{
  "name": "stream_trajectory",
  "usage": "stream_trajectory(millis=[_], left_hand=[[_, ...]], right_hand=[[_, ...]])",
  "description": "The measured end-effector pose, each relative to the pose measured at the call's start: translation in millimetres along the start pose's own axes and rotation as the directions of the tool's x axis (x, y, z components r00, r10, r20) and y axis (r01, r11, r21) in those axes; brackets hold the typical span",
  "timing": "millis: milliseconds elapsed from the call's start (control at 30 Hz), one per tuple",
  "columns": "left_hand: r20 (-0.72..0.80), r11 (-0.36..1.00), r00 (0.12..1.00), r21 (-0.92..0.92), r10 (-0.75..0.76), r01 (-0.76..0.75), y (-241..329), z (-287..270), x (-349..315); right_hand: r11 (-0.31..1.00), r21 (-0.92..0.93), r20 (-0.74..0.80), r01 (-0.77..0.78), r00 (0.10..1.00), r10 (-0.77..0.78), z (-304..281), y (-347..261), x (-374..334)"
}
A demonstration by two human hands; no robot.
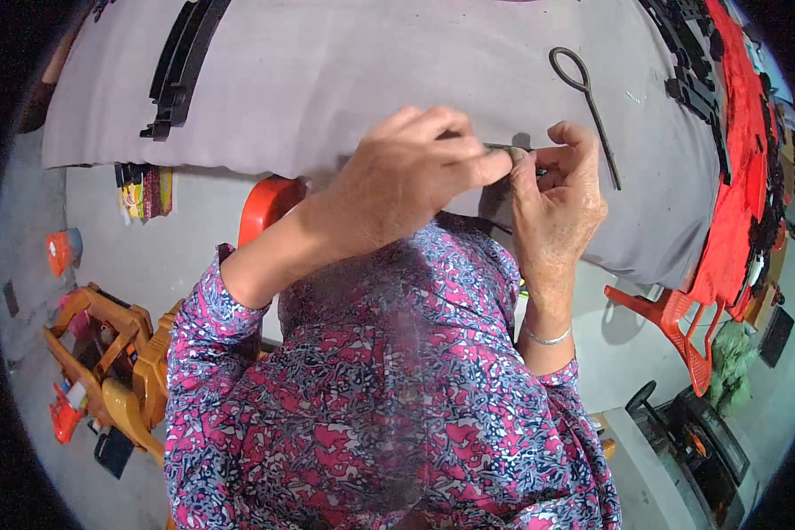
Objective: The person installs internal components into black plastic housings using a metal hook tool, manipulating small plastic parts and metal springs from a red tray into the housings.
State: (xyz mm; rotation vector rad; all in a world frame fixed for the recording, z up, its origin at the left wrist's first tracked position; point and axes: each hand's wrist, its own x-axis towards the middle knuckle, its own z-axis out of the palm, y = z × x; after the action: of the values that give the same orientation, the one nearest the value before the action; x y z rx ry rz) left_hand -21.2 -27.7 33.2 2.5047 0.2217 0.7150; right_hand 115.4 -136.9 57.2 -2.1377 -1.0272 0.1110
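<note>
Over the near edge of the grey cloth-covered table (327, 79), my two hands meet fingertip to fingertip. My left hand (415, 172) is closed, its thumb and fingers pinched together against the right thumb. My right hand (564, 194) has its thumb pressed at the same spot and its fingers curled. A thin dark piece (502, 147) shows between them; most of it is hidden by the fingers, so its kind is unclear. Just right of my right hand lies a dark metal rod with a loop at its far end (590, 102), flat on the cloth.
Long black plastic strips (184, 66) lie at the table's far left. More black plastic parts (698, 84) lie at the right edge, beside red cloth (742, 150). A red plastic stool (269, 205) stands left below the table, another red one (671, 322) at right.
</note>
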Motion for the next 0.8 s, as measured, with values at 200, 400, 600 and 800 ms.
stream_trajectory(millis=[200, 400, 600, 800], left_hand=[[0.015, 0.988, 0.995, 0.119, 0.101, -0.102, -2, 7, -10], [0.017, 0.97, 0.993, 0.212, 0.114, -0.115, -1, 10, -11], [0.074, 0.964, 0.99, 0.227, 0.124, -0.138, 0, 10, -6], [0.042, 0.968, 0.993, 0.221, 0.11, -0.116, 0, 13, -8]], right_hand=[[1.0, 0.031, -0.024, -0.004, 1.0, 0.005, 2, 4, -4], [0.983, 0.143, 0.013, -0.114, 0.993, 0.113, -5, 0, -6], [0.943, 0.275, 0.088, -0.188, 0.981, 0.17, -8, 11, -7], [0.919, 0.357, 0.116, -0.168, 0.984, 0.134, -11, 18, -10]])
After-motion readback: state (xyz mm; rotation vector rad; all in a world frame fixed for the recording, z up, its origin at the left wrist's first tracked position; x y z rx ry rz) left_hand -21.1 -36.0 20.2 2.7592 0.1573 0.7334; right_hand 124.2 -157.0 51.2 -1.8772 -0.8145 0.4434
